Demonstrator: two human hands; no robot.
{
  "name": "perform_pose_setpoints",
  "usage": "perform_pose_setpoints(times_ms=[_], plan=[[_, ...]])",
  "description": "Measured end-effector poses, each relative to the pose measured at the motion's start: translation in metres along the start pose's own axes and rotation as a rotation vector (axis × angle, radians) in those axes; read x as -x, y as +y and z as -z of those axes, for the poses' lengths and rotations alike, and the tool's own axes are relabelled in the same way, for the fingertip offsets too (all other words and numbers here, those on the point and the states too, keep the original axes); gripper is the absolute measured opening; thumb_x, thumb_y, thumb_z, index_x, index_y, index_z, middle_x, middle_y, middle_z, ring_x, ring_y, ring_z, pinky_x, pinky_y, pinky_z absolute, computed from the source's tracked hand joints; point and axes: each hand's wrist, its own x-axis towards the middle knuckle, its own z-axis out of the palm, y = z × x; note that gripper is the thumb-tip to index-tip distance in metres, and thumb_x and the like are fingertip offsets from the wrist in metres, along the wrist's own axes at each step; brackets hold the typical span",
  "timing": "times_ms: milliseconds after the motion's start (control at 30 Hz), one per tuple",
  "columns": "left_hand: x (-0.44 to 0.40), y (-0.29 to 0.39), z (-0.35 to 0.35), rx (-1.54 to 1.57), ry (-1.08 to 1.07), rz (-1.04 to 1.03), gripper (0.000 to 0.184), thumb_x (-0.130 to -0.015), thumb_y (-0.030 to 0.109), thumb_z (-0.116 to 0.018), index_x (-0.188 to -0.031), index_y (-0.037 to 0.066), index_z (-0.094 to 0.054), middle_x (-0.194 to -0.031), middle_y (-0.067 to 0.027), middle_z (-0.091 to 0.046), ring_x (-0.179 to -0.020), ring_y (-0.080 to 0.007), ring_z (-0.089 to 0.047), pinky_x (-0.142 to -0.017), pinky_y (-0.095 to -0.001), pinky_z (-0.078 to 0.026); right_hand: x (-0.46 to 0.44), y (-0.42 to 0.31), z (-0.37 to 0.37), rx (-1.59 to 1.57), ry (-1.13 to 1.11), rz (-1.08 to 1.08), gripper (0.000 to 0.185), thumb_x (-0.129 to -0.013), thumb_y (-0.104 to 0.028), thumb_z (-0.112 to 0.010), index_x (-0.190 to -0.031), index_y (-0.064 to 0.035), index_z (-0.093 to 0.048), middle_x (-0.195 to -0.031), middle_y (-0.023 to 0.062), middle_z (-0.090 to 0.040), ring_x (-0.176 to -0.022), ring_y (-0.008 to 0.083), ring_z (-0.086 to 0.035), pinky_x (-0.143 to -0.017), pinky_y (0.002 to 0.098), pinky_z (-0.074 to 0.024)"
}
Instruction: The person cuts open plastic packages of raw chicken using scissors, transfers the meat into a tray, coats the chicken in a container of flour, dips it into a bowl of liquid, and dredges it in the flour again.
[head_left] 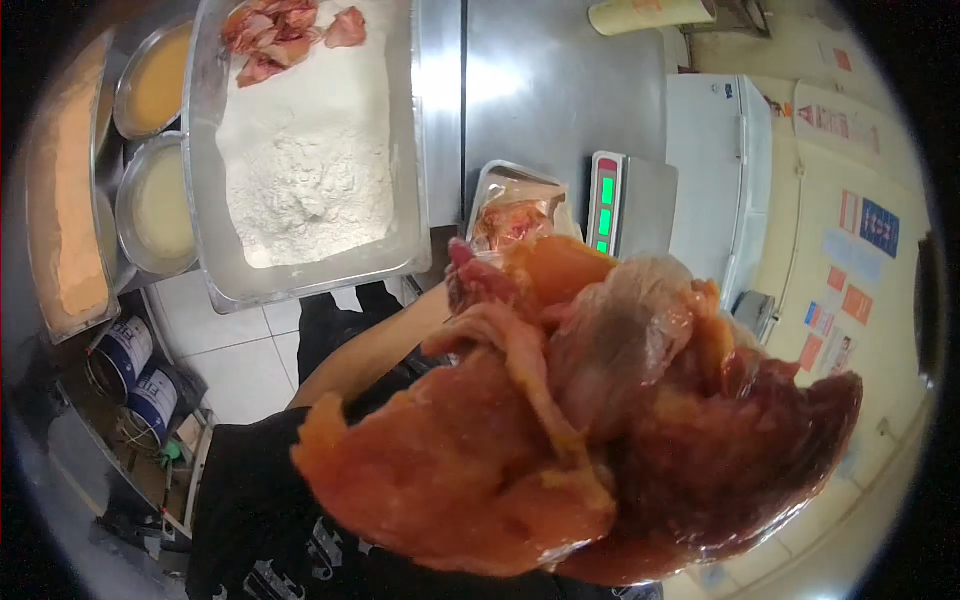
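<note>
A large piece of raw chicken [480, 450], glossy with orange and dark red flesh, is raised close in front of me and fills the lower middle and right of the head view. My left forearm [385, 345] reaches up from the lower left and passes behind this meat. My left hand is hidden there, so its fingers and grip do not show. My right hand is not visible. Just beyond the meat stands a metal tray with raw chicken pieces [517, 222] in it. A scale [648, 200] with green lit displays is beside that tray.
A large metal pan [420, 180] of white flour [310, 180] holds several raw pieces [280, 35] at its far end. Left of it are two bowls of liquid [160, 80] and a tray of orange powder [75, 190]. Cans [150, 400] stand low at left. A white fridge [705, 150] is at right.
</note>
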Motion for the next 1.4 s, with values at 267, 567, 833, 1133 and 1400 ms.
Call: perform_pose_setpoints(times_ms=[267, 567, 833, 1133, 1400], plan=[[0.024, 0.005, 0.014, 0.061, -0.014, 0.024, 0.012, -0.085, 0.015, -0.062, -0.095, 0.008, -0.060, -0.087, -0.0015, -0.059, -0.076, -0.0132, -0.057, -0.060, -0.0253, -0.050, -0.020, 0.009, -0.059, 0.100, -0.056, 0.003, 0.037, -0.081, -0.016, -0.065, -0.112, -0.0031, -0.050, -0.090, 0.0107, -0.060, -0.061, 0.0162, -0.059, -0.046, 0.0274, -0.0487], [0.028, 0.022, 0.011, 0.084, -0.048, 0.032, 0.013, -0.086, 0.016, -0.061, -0.095, 0.008, -0.059, -0.086, -0.0020, -0.059, -0.074, -0.0134, -0.057, -0.058, -0.0255, -0.049, -0.037, 0.019, -0.123, 0.163, -0.122, -0.001, 0.033, -0.082, -0.016, -0.063, -0.110, -0.0024, -0.051, -0.090, 0.0109, -0.060, -0.065, 0.0164, -0.060, -0.049, 0.0275, -0.0497], [0.018, 0.047, -0.005, 0.051, -0.074, -0.059, 0.013, -0.086, 0.017, -0.061, -0.095, 0.008, -0.059, -0.085, -0.0026, -0.059, -0.073, -0.0136, -0.057, -0.057, -0.0257, -0.049, -0.081, 0.075, -0.241, 0.288, -0.437, -0.184, 0.029, -0.083, -0.015, -0.062, -0.108, -0.0018, -0.053, -0.091, 0.0111, -0.061, -0.069, 0.0165, -0.061, -0.051, 0.0276, -0.0505], [0.023, 0.057, -0.005, -0.036, -0.096, -0.086, 0.014, -0.086, 0.018, -0.060, -0.096, 0.008, -0.059, -0.084, -0.0031, -0.060, -0.071, -0.0138, -0.057, -0.056, -0.0259, -0.048, -0.181, 0.184, -0.266, 0.452, -0.661, 0.056, 0.023, -0.087, -0.015, -0.057, -0.104, -0.0002, -0.054, -0.083, 0.0103, -0.062, -0.065, 0.0154, -0.060, -0.052, 0.0297, -0.0501], [0.023, 0.050, -0.010, -0.094, -0.088, -0.066, 0.014, -0.087, 0.019, -0.059, -0.096, 0.008, -0.058, -0.084, -0.0036, -0.060, -0.069, -0.0139, -0.057, -0.055, -0.0260, -0.048, -0.203, 0.114, -0.295, 0.588, -0.775, -0.227, 0.037, -0.087, -0.023, -0.061, -0.111, -0.0003, -0.043, -0.076, 0.0082, -0.060, -0.056, 0.0153, -0.056, -0.049, 0.0292, -0.0484]])
